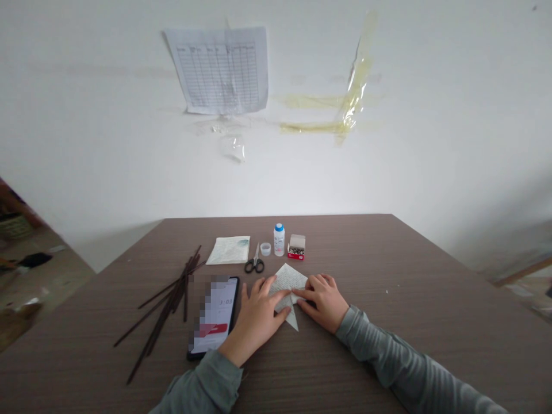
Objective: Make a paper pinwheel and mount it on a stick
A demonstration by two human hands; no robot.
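A partly folded sheet of printed paper (286, 278) lies on the table between my hands, one pointed flap reaching toward me. My left hand (259, 313) rests on its left side with fingers spread, the index finger and thumb pressing the paper. At the right edge, my right hand (323, 300) has its fingers drawn together and pinches a folded part of the sheet. The fingertips hide some of the creases. Just left of my left hand lies a phone (218, 316) with a lit, partly blurred screen.
Behind the paper stand scissors (254, 263), a small clear cup (265, 249), a blue-capped bottle (279, 240) and an open red box (296, 248) of small pieces. A paper stack (228, 250) and several dark sticks (172, 298) lie left. The table (414, 276) meets a white wall.
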